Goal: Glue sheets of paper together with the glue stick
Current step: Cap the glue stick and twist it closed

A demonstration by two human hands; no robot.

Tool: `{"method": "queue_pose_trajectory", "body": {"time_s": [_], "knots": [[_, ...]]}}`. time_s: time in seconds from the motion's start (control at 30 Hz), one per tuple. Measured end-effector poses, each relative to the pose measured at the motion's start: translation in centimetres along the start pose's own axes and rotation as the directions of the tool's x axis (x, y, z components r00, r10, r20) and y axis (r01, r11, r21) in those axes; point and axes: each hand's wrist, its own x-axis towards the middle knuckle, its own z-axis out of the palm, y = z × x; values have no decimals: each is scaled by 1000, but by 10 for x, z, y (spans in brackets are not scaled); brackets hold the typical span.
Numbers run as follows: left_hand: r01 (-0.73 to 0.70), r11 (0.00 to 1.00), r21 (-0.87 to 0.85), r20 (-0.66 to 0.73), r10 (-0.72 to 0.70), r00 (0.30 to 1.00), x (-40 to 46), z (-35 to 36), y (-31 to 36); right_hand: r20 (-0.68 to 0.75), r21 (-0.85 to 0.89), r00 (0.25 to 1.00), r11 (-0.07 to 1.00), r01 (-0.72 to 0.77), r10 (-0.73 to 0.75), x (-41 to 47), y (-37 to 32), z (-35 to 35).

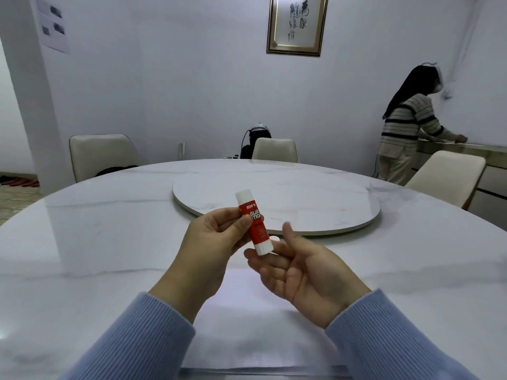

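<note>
A red and white glue stick (253, 222) with its white cap on is held upright above the table. My left hand (211, 242) pinches its red body between thumb and fingers. My right hand (299, 272) is palm up just to the right, its fingers loosely spread, with the fingertips at the stick's white bottom end. White sheets of paper (247, 330) lie flat on the table below both hands, near the front edge.
The round white marble table (96, 242) carries a raised turntable (315, 204) in its middle. Cream chairs (101, 154) stand around it. A person in a striped sweater (406, 127) stands at a counter at the far right.
</note>
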Motion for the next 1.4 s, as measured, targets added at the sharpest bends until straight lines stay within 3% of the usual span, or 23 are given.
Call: {"method": "queue_pose_trajectory", "body": {"time_s": [0.1, 0.23, 0.4, 0.6, 0.77, 0.9, 1.0, 1.07, 1.2, 1.4], "knots": [[0, 999, 51, 7, 0, 1000, -2, 3, -2, -28, 90, 999, 995, 32, -29, 1, 2, -1], [7, 1000, 31, -16, -6, 1000, -2, 2, -1, -37, 49, 990, 990, 135, -134, 3, 5, -1], [40, 998, -38, 13, -40, 999, -1, 3, -1, 44, 113, 999, 993, -10, 5, -3, -3, 4], [34, 999, -20, 7, -33, 999, -1, 4, -6, -106, -27, 978, 984, 178, -180, 0, 5, 4], [30, 999, -24, 4, -29, 1000, -1, 4, -4, -51, 48, 999, 999, 21, -19, -3, -1, 4], [35, 999, -10, -16, -35, 999, 0, 3, -4, -36, 52, 990, 989, 141, -140, 2, 6, 4], [36, 999, -10, -31, -37, 999, 0, 4, -4, -87, -49, 954, 958, 283, -287, 5, 8, 2], [31, 999, -15, -26, -32, 999, 0, 4, -2, -47, -26, 965, 966, 255, -256, 4, 7, 3], [29, 999, -22, -13, -29, 999, 1, 1, -1, 0, 58, 998, 997, 55, -55, 2, 4, 6], [-7, 1000, 0, -29, 7, 1000, 4, -1, -3, -59, 13, 975, 977, 215, -214, 8, 11, 6]]}}
